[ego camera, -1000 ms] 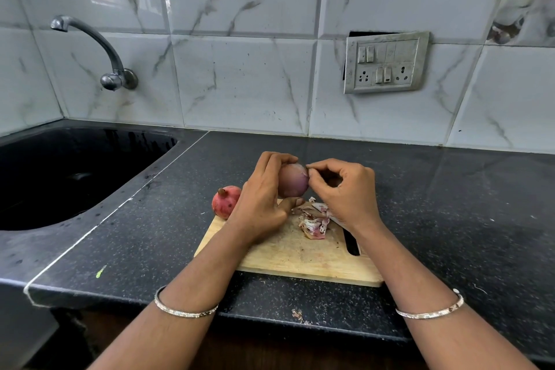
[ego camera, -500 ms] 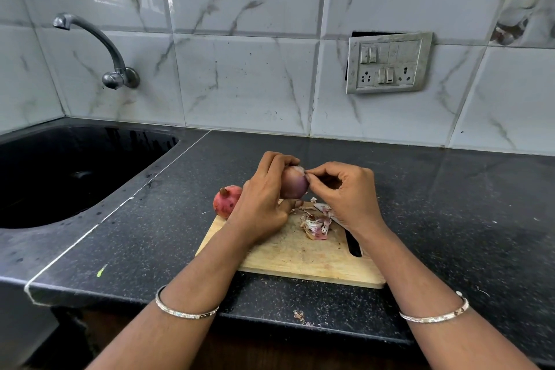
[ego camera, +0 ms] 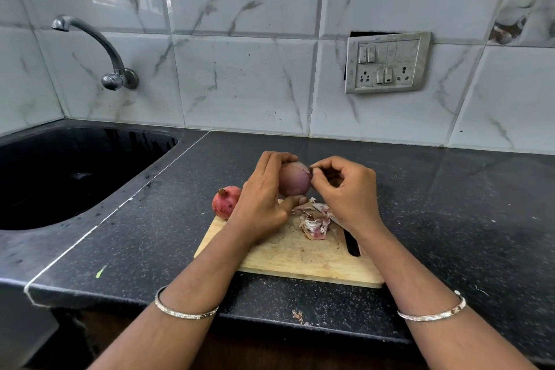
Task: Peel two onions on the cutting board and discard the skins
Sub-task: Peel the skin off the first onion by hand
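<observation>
Your right hand (ego camera: 345,189) has slid its pinch to the top of the round purple onion (ego camera: 295,179), seemingly on loose skin (ego camera: 307,170); your left hand (ego camera: 261,198) still grips it.

Black speckled countertop (ego camera: 150,234)
1 wooden cutting board (ego camera: 300,261) lies on it, with 1 green scrap (ego camera: 100,271) toward the left.
</observation>
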The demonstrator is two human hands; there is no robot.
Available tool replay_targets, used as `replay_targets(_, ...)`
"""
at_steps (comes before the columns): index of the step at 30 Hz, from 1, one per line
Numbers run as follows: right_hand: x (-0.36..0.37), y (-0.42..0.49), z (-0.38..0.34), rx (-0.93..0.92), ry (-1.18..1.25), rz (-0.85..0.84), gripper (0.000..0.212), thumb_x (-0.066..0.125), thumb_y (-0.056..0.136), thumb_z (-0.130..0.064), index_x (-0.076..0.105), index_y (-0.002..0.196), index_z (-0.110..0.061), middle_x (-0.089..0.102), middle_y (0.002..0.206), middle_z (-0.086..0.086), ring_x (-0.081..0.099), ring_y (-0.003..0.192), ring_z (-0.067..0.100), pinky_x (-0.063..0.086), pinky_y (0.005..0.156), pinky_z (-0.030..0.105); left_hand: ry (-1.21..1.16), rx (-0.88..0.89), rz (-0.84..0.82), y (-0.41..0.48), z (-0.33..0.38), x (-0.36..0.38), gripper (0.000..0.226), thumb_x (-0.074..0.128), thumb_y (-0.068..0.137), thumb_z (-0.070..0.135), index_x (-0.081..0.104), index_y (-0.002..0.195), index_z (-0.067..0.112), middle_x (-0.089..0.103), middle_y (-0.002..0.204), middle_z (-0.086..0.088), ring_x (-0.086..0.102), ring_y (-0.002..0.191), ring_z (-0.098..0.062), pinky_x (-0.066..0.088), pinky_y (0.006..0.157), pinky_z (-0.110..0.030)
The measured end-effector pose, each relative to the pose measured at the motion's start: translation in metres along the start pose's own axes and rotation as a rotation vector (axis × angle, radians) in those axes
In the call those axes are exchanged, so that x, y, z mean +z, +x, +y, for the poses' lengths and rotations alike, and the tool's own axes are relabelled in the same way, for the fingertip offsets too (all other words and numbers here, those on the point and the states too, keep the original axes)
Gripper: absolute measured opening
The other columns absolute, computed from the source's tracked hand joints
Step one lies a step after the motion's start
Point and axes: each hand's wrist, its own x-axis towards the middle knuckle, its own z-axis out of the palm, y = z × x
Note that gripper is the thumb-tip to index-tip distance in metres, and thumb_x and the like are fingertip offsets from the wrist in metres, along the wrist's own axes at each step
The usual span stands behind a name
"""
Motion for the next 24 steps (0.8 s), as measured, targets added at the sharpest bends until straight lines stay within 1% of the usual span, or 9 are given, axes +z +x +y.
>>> replay_targets(2,-0.0004,-0.0005,-0.0024,0.004,0.030,-0.030,0.008,0.077,0.087,-0.015,0.080,0.093,-0.019,0.075,0.081,-0.011,0.071,0.075,0.003,0.061,0.072,0.028,0.000,-0.003,0.013,0.0001,-0.0009,-0.0008,0.067,0.086,0.078,0.026,0.049,0.134,0.019,0.046,0.127,0.009,0.052,0.106,-0.003,0.055,0.090,-0.035)
replay_targets(5,-0.0012,-0.0002,-0.0039,-0.019,0.042,-0.056,0.008,0.080,0.086,-0.015,0.081,0.093,-0.018,0.076,0.082,-0.011,0.072,0.077,0.002,0.060,0.074,0.024,0.002,0.004,0.016,-0.0001,-0.0017,-0.0012,0.066,0.086,0.078,0.022,0.050,0.134,0.018,0.046,0.128,0.007,0.052,0.107,-0.003,0.055,0.091,-0.035)
replay_targets(13,-0.0049,0.0027,-0.0043,0.002,0.103,-0.064,0.008,0.083,0.083,-0.011,0.083,0.091,-0.014,0.078,0.079,-0.008,0.073,0.074,0.001,0.057,0.068,0.019,0.036,0.032,-0.012,-0.0005,-0.0027,-0.0036,0.066,0.084,0.078,0.016,0.051,0.136,0.020,0.045,0.132,0.008,0.053,0.111,-0.005,0.055,0.087,-0.037)
replay_targets(17,-0.0050,0.0024,-0.0030,-0.006,0.100,-0.072,0.006,0.082,0.083,-0.010,0.083,0.088,-0.014,0.077,0.076,-0.008,0.072,0.070,0.003,0.058,0.067,0.021,0.070,0.061,-0.023,-0.0005,-0.0028,-0.0045,0.065,0.082,0.079,0.014,0.050,0.135,0.020,0.044,0.133,0.008,0.053,0.112,-0.007,0.055,0.083,-0.039)
replay_targets(20,-0.0040,0.0009,-0.0022,-0.048,0.053,-0.064,0.005,0.081,0.083,-0.008,0.083,0.086,-0.012,0.076,0.075,-0.007,0.071,0.070,0.005,0.059,0.067,0.024,0.104,0.071,-0.047,-0.0009,-0.0037,-0.0043,0.065,0.081,0.079,0.011,0.050,0.135,0.020,0.043,0.133,0.007,0.052,0.110,-0.009,0.054,0.081,-0.036)
replay_targets(22,-0.0024,0.0003,-0.0011,-0.087,0.010,-0.053,0.006,0.080,0.083,-0.006,0.082,0.084,-0.012,0.075,0.074,-0.006,0.070,0.069,0.007,0.058,0.066,0.028,0.107,0.072,-0.046,-0.0012,-0.0040,-0.0039,0.065,0.081,0.078,0.011,0.050,0.135,0.019,0.043,0.133,0.007,0.052,0.109,-0.008,0.053,0.080,-0.034)
replay_targets(24,-0.0001,-0.0002,-0.0004,-0.147,-0.056,-0.035,0.005,0.078,0.083,-0.006,0.080,0.082,-0.011,0.073,0.074,-0.004,0.068,0.068,0.009,0.057,0.065,0.032,0.094,0.071,-0.041,-0.0014,-0.0041,-0.0035,0.065,0.081,0.078,0.013,0.050,0.135,0.019,0.044,0.132,0.007,0.052,0.109,-0.008,0.053,0.080,-0.036)
